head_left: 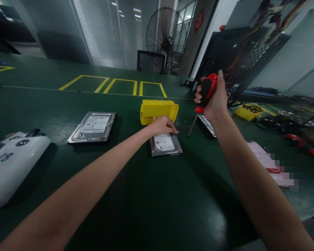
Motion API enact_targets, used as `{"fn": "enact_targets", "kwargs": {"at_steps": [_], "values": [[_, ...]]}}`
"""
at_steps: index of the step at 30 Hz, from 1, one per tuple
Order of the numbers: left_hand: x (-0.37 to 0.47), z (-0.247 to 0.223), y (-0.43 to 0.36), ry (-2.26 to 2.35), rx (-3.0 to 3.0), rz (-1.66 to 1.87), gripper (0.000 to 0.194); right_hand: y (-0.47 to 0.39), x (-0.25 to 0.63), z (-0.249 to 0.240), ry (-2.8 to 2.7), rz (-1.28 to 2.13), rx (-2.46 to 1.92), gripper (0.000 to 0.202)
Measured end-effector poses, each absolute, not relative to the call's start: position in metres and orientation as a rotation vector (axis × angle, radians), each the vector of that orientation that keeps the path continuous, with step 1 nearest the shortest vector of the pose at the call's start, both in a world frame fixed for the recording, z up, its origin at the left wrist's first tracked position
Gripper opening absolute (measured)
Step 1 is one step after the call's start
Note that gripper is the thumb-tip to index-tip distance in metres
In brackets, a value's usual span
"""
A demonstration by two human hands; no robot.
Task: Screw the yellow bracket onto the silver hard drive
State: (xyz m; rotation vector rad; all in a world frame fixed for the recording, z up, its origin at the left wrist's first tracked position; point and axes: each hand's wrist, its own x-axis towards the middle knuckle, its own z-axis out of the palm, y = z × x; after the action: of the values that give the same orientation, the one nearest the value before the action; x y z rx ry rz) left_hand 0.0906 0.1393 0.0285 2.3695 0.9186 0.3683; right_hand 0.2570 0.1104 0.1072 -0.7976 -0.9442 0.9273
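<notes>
A silver hard drive [165, 143] with a white label lies flat on the green table in front of me. Over its far end is my left hand [163, 125], fingers bent together at the far right corner; whatever lies under the fingertips is hidden. My right hand [216, 99] is raised to the right of the drive, wrapped around a red and black screwdriver [209, 90]. The screwdriver's thin shaft points down and left, its tip apart from the drive. Just behind my left hand stands a yellow plastic bin [159, 108].
Another hard drive [94, 126] lies to the left, and a third [207, 125] is partly behind my right wrist. A white device marked 18 [15, 164] is at far left. Rightward are a pink sheet [267, 162], a small yellow bin [247, 112], black cables [277, 123] and an open computer case [240, 55].
</notes>
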Motion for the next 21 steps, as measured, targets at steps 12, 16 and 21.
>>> {"fn": "enact_targets", "kwargs": {"at_steps": [12,16,21], "values": [[0.0908,0.0204,0.1408,0.971,2.372,0.427,0.021,0.1107,0.2552,0.1042,-0.981,0.959,-0.840,0.056],[0.0910,0.0230,0.1379,0.973,2.407,0.408,0.023,0.1109,0.2542,0.1020,-0.989,0.954,-0.865,0.054],[0.0899,0.0243,0.1345,0.959,2.417,0.401,0.023,0.1115,0.2564,0.0976,-0.997,0.961,-0.891,0.051]]}}
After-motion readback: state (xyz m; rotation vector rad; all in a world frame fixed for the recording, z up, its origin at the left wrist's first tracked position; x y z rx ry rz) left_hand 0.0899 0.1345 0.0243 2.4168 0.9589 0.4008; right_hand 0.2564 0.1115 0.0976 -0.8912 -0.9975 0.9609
